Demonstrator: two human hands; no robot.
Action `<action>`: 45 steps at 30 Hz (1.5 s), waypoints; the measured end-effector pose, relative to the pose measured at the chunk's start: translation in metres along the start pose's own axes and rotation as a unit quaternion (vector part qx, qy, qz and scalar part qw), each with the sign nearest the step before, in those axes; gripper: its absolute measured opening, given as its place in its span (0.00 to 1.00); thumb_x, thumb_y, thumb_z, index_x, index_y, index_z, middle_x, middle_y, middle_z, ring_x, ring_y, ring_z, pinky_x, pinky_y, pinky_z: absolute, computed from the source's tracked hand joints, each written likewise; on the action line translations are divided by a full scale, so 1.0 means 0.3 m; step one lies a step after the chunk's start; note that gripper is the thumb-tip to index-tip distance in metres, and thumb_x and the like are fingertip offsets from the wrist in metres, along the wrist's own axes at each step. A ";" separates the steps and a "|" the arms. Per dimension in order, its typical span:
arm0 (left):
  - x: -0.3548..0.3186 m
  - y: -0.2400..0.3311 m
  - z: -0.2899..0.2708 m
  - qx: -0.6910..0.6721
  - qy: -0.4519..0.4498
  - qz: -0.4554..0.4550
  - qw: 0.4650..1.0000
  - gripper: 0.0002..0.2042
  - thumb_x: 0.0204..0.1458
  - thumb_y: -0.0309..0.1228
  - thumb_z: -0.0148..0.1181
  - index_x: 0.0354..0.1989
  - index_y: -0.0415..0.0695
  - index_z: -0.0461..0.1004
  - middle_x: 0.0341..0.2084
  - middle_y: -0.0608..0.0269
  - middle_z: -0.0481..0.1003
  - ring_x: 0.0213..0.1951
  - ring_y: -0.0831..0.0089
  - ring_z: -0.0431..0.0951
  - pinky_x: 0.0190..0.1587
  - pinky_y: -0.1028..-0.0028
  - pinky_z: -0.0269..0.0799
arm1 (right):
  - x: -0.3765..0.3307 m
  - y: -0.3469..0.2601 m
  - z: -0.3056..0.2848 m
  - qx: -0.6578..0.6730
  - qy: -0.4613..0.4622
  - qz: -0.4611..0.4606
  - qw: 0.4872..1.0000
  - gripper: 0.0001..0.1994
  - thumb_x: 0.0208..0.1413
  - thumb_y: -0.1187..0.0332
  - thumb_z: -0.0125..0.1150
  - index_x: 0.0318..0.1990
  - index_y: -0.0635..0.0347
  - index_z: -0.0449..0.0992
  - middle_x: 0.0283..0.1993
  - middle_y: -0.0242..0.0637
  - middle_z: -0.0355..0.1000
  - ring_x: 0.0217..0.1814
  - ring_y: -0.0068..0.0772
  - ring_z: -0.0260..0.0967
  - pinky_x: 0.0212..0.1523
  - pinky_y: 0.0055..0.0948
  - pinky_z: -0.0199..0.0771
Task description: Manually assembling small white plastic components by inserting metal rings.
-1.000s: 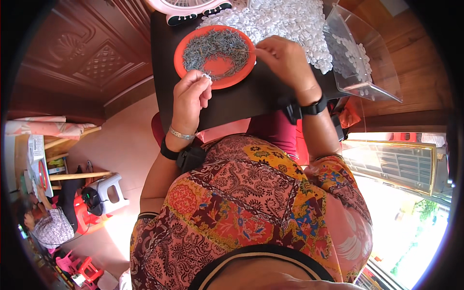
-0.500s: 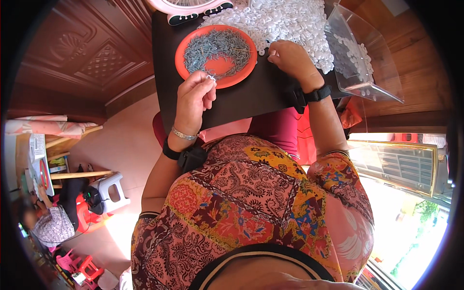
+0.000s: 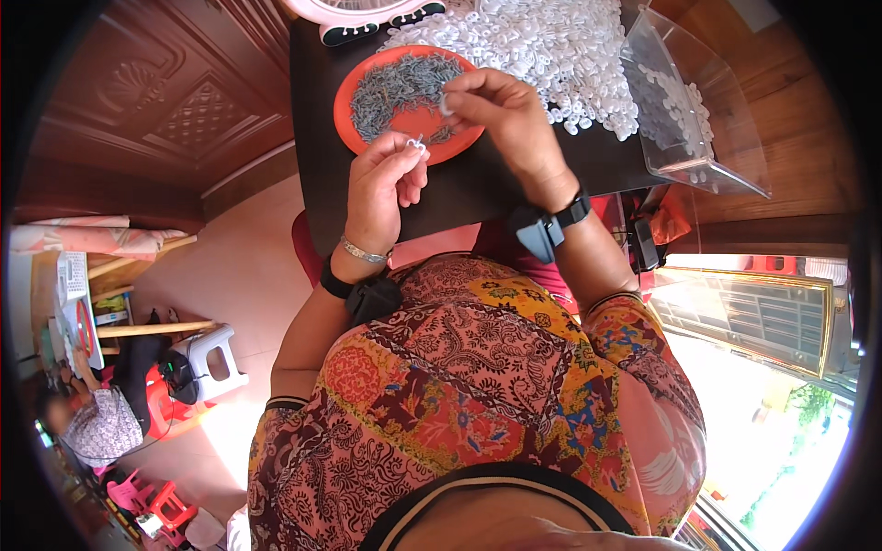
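Note:
My left hand [image 3: 378,184] is closed in a pinch at the near rim of an orange-red plate [image 3: 412,122]. Between thumb and forefinger it grips a small white plastic clip [image 3: 417,145], with a thin grey bit showing at its top. Above the plate's right side, my right hand [image 3: 511,118] pinches another small white plastic piece [image 3: 446,105], partly blurred. Many grey metal nails [image 3: 377,99] lie heaped on the plate around a bare patch. To the right and beyond spreads a large pile of white plastic clips [image 3: 542,46] on the dark table [image 3: 322,184].
A clear plastic bin [image 3: 689,170] holding more white pieces stands at the table's right. Past the plate is a pink-and-white object [image 3: 367,20] with dark feet. Another person [image 3: 103,427] sits far left, near a grey stool [image 3: 219,365] and red stools [image 3: 168,510].
My right hand has moved left from the edge of the white pile to above the plate, now with a white piece in its fingers. The left hand has shifted slightly right.

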State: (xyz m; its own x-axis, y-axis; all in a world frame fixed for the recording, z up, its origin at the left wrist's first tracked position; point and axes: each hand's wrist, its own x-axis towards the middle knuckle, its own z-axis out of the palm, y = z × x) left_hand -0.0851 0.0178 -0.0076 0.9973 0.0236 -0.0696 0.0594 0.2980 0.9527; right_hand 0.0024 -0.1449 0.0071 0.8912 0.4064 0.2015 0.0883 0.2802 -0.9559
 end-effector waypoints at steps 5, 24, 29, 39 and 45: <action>-0.005 0.004 0.002 -0.065 0.007 0.056 0.996 0.08 0.55 0.31 0.49 0.28 0.41 0.70 0.18 0.66 0.70 0.16 0.83 0.65 0.19 0.84 0.56 | -0.061 0.033 0.115 0.067 0.017 0.052 0.996 0.03 0.55 0.74 0.58 0.34 0.63 0.73 0.33 0.34 0.74 0.33 0.21 0.72 0.34 0.18 0.72; -0.004 0.001 -0.007 0.038 0.035 0.009 0.999 0.08 0.53 0.31 0.49 0.25 0.42 0.68 0.17 0.67 0.70 0.16 0.84 0.64 0.19 0.84 0.55 | -0.063 0.019 0.077 0.010 -0.017 0.066 0.998 0.04 0.55 0.75 0.58 0.37 0.65 0.74 0.32 0.34 0.74 0.32 0.20 0.72 0.34 0.18 0.73; -0.003 -0.002 -0.004 0.037 0.038 0.010 0.999 0.07 0.52 0.30 0.50 0.25 0.42 0.68 0.17 0.67 0.70 0.16 0.84 0.64 0.19 0.84 0.55 | -0.068 0.027 0.078 -0.001 -0.009 0.052 0.999 0.05 0.53 0.75 0.60 0.36 0.66 0.75 0.31 0.32 0.74 0.33 0.18 0.71 0.34 0.17 0.73; -0.001 -0.010 -0.006 0.052 0.037 0.007 0.998 0.08 0.54 0.30 0.48 0.27 0.41 0.69 0.18 0.67 0.70 0.17 0.84 0.64 0.19 0.84 0.56 | -0.084 0.030 0.084 -0.100 -0.043 -0.009 0.994 0.06 0.51 0.76 0.62 0.37 0.66 0.75 0.31 0.30 0.75 0.35 0.17 0.72 0.37 0.19 0.74; 0.001 -0.015 -0.001 0.021 0.050 -0.005 0.999 0.09 0.56 0.32 0.47 0.30 0.40 0.70 0.18 0.67 0.70 0.17 0.84 0.65 0.20 0.84 0.57 | -0.098 0.020 0.102 -0.184 -0.043 -0.042 0.981 0.09 0.48 0.76 0.64 0.38 0.64 0.74 0.30 0.32 0.75 0.34 0.19 0.73 0.37 0.20 0.75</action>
State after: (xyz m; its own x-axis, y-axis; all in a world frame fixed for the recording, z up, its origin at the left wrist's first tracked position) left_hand -0.0852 0.0168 -0.0120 0.9874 0.1161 -0.1071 0.0741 0.2583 0.9632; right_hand -0.0368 -0.1284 0.0020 0.8340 0.4724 0.2851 0.3287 -0.0105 -0.9444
